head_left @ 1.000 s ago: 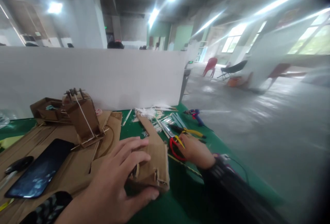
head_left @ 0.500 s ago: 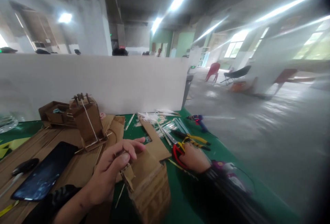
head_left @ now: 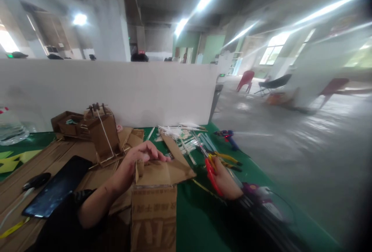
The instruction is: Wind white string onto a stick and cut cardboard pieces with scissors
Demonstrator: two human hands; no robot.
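My right hand (head_left: 226,182) is closed around the red and yellow handles of a pair of scissors (head_left: 214,176), whose blades point up and away over the green table. My left hand (head_left: 147,154) lies over the far left part of a brown cardboard box (head_left: 154,209), fingers stretched to the right and touching its top. A small upright cardboard tab (head_left: 140,168) hides part of that hand. Yellow and black pliers (head_left: 228,158) lie just beyond the right hand. Thin sticks and white string (head_left: 174,131) are heaped behind the box.
Left of the box a cardboard model (head_left: 103,134) stands on flat cardboard near a black phone (head_left: 58,188). A blue glue gun (head_left: 229,139) lies by the table's right edge. A white partition (head_left: 116,89) closes off the back. A clear bottle (head_left: 13,130) is far left.
The scissors have been lifted from beside the pliers in my right hand. The cardboard box has turned to face me squarely, and my left hand's fingers have straightened across its top.
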